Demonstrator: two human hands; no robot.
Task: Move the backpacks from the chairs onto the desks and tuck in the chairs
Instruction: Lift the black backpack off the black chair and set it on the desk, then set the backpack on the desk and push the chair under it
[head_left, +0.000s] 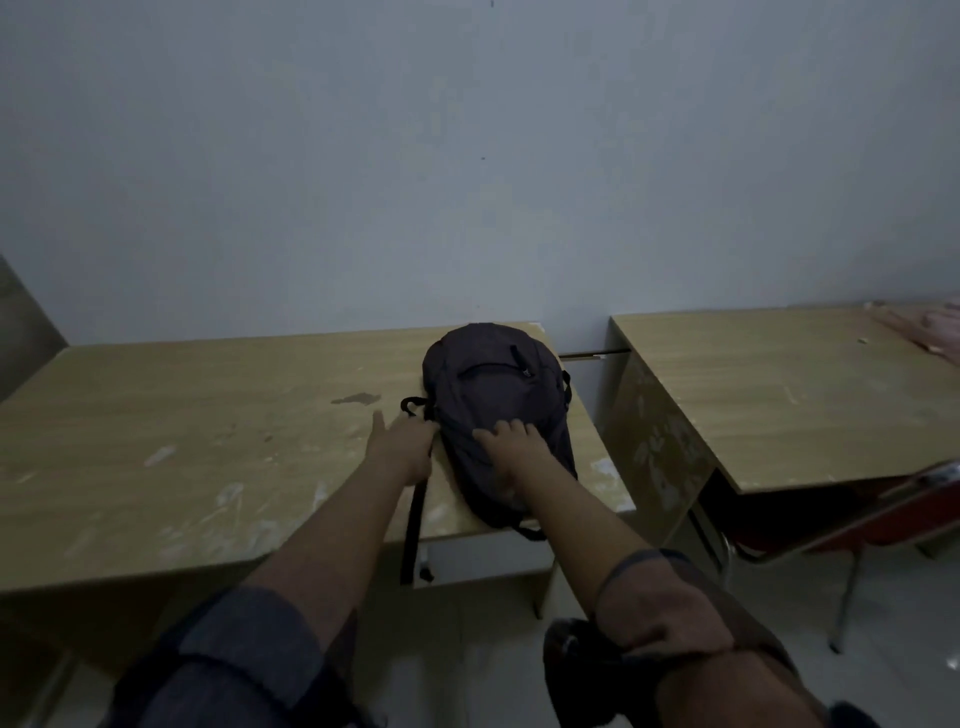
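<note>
Backpack (493, 410): lay on desk (208, 441), near its corner.
Left hand (402, 447): open beside it.
Right hand (506, 447): open, pressing on top.
Risk: hanging strap (414, 530) could drag it off.

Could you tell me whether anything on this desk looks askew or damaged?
The backpack overhangs the left desk at its front right corner, with one strap dangling off the front. The desktop is scuffed with pale patches and bears a dark stain.
</note>
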